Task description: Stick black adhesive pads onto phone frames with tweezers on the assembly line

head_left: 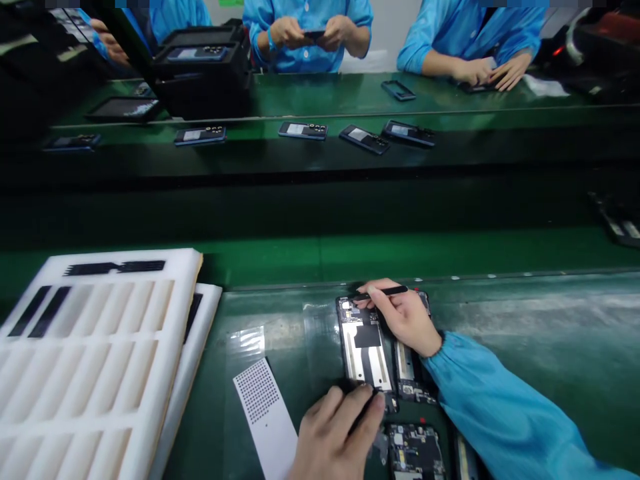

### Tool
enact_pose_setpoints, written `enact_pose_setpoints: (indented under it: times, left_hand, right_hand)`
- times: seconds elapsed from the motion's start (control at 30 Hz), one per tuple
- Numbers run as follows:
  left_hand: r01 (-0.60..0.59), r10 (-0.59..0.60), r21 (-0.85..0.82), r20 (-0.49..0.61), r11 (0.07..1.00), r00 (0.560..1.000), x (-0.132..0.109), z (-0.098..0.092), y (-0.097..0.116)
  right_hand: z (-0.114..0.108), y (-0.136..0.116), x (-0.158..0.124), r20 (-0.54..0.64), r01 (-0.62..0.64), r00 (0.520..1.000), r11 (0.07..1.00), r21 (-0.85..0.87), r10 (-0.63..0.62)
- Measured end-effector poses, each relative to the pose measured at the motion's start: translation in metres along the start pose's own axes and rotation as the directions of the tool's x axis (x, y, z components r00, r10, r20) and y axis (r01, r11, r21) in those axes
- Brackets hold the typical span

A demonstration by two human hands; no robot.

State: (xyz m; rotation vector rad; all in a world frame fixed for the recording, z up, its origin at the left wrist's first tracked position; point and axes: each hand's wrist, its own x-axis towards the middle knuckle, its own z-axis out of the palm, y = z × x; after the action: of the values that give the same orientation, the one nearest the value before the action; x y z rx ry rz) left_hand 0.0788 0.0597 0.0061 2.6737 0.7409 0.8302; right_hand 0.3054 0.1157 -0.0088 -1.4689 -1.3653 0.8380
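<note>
Right hand (406, 319) is up at the far end of the opened phone (364, 343), thumb and forefinger pinching a slim black tool (383, 292) that lies almost crosswise over the top edge. Left hand (335, 430) is down at the near end, fingers bunched and pressed onto the frame; whether the thumb clasps the edge underneath, I cannot tell. The phone lies flat on the green bench mat (525, 347), insides up, touching a second open phone (409, 373) on its right. The risk as I see it: the tool tip sits right over exposed parts, so a slip or too much pressure could scratch the board or knock something loose. If the left hand eases off, the phone could skid into its neighbour. Its long axis runs away from the person, the far end leaning a touch left, the bottom end under the left fingers. A dotted white sheet (263, 400) and a white foam tray (95, 347) lie to the left.
</note>
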Motion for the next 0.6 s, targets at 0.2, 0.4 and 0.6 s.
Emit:
enact_pose_setpoints:
  times: [0.2, 0.4, 0.6]
  left_hand:
    - [-0.023, 0.030, -0.054, 0.130, 0.998, 0.991, -0.005, 0.002, 0.002]
    - [-0.015, 0.023, -0.041, 0.201, 0.999, 0.979, -0.016, 0.013, 0.005]
    - [-0.008, 0.034, -0.098, 0.271, 0.995, 0.962, -0.016, 0.006, -0.001]
  right_hand:
    - [-0.012, 0.002, 0.006, 0.149, 0.265, 0.952, 0.964, 0.030, -0.267]
    - [-0.015, 0.004, 0.009, 0.143, 0.238, 0.957, 0.966, 0.104, -0.251]
    - [-0.010, 0.007, 0.008, 0.088, 0.015, 0.995, 0.972, 0.233, -0.036]
